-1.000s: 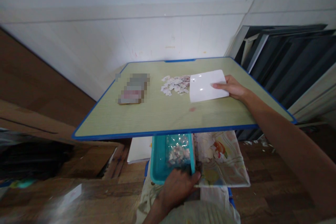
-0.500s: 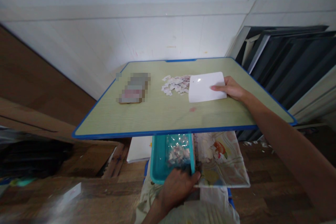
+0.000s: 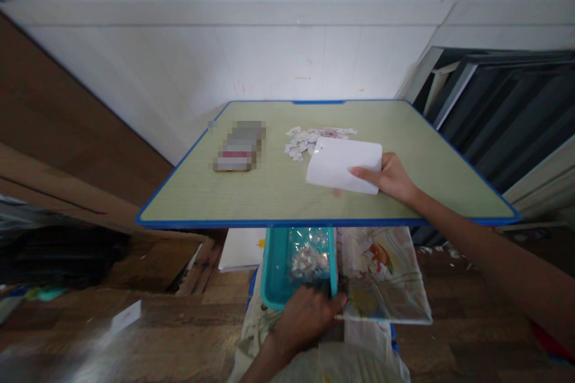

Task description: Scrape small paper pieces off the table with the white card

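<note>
My right hand pinches a white card by its right edge, thumb on top. The card is tilted over the table and bends slightly at its left side. Just behind it lies a pile of small paper pieces, partly covered by the card. Below the table's front edge, my left hand is closed round the near rim of a teal plastic tray. Inside the tray sits a clear bag of small pieces. A flat, patterned fabric-covered board is beside the tray, with paper scraps on it.
A blurred-out, phone-like object lies at the left of the blue-edged table. Dark panels lean against the wall at right. White sheets are left of the tray, and a cardboard box stands on the floor.
My right hand has drawn the white card nearer and slightly left, uncovering more of the paper pile behind. My left hand stays at the tray rim. The view has shifted slightly.
</note>
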`<state>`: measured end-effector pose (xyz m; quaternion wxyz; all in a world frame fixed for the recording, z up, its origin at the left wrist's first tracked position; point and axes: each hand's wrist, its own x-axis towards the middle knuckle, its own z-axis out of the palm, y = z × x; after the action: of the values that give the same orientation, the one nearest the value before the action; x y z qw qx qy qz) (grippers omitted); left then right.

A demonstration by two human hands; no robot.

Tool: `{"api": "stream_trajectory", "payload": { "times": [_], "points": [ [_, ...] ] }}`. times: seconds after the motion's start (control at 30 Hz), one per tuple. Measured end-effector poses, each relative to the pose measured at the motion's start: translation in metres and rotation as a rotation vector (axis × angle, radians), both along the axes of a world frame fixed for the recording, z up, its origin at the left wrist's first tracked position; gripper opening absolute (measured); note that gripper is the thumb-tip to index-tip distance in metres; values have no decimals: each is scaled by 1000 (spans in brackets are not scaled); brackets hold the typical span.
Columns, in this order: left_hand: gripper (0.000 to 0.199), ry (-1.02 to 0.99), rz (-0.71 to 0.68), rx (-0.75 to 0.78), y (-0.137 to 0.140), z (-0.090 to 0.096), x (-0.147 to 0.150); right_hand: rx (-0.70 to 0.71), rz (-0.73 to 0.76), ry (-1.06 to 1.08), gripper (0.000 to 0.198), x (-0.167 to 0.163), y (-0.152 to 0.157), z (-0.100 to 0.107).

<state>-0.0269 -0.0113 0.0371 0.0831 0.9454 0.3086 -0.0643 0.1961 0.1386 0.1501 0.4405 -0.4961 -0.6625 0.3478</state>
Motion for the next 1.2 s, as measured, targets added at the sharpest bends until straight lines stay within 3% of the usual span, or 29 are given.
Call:
{"api": "stream_trajectory", "payload": {
  "times": [0.37, 0.6, 1.2],
  "points": [
    [32, 11, 12, -10, 0, -2, 1, -90, 246, 78, 22, -47, -12, -3],
    [31, 20, -4, -16, 0, -2, 0, -150, 269, 131, 26, -62, -17, 0],
    [35, 3, -3, 5, 0, -3, 1, -125, 365, 67, 30, -68, -20, 2]
  ]
}}
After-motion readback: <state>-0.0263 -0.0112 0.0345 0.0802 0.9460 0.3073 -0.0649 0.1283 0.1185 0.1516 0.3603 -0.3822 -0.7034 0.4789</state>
